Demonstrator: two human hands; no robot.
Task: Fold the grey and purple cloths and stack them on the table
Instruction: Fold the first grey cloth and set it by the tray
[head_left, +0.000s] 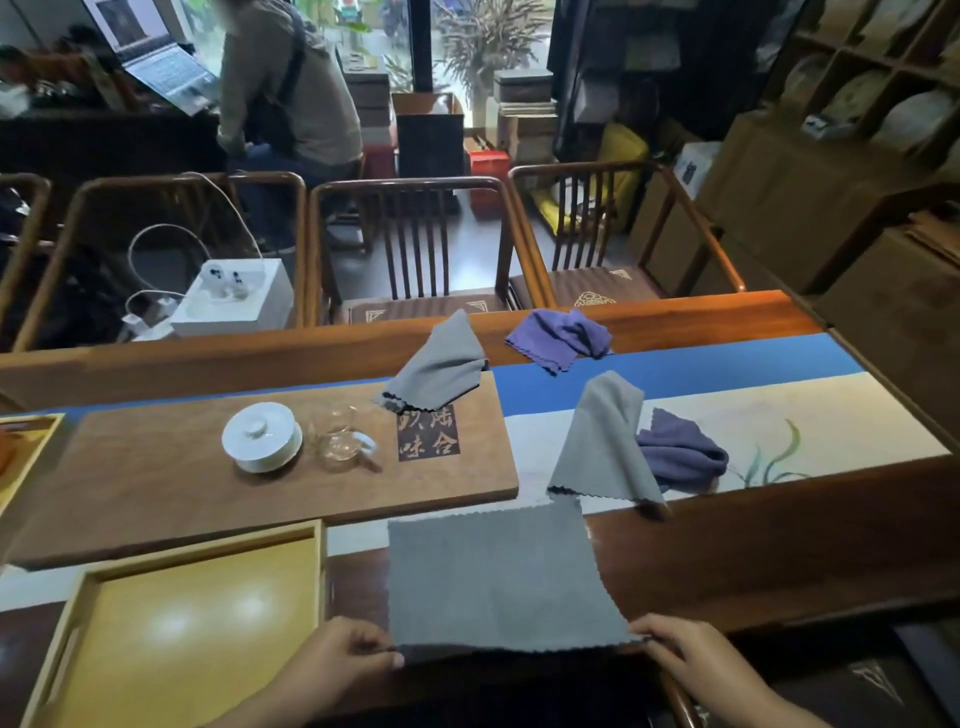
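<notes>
Flat grey square microfibre cloth lies lower centre on dark wooden surface. Your left hand and right hand fingers pinch near corners. Lift both evenly, carry to far edge, align zigzag hems.

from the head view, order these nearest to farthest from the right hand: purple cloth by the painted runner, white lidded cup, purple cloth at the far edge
From the right hand:
1. purple cloth by the painted runner, ahead
2. white lidded cup, far left on the board
3. purple cloth at the far edge, farthest back

The grey cloth looks matt and finely napped with pinked edges; the table is polished dark wood, the yellow tray glossy, the lidded cup glazed white.
</notes>
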